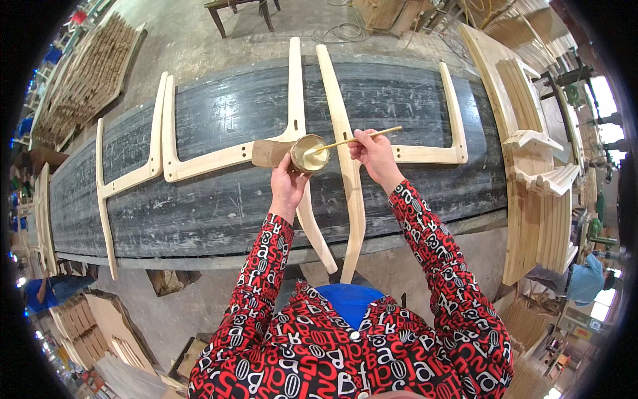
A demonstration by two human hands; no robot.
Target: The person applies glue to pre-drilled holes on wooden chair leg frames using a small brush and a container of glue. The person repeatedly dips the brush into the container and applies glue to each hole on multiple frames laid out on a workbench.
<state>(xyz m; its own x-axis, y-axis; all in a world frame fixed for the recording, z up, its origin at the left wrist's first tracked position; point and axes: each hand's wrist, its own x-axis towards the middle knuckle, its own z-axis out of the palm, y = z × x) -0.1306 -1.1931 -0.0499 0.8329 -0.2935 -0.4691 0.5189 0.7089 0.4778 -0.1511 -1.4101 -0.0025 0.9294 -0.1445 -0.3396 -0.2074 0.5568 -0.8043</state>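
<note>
My left hand [288,189] is closed round a small round cup [296,159] of pale, creamy paste, above the dark worktable [232,206]. Pinched in the fingers of my right hand [376,158] is a thin stick [385,132], its lower end down in the paste; whether that end has bristles is hidden. A brown flat piece [267,153] shows just left of the cup. Under my hands lie pale wooden chair side frames, one [297,86] behind the cup and another [354,199] beneath my right hand. Dark holes show in their joints.
Another wooden frame [136,176] lies at the table's left, its leg hanging over the near edge. Stacked boards and wooden parts [531,166] stand at the right. A stack of wood strips [86,73] is at the far left, a dark stool [242,13] beyond the table.
</note>
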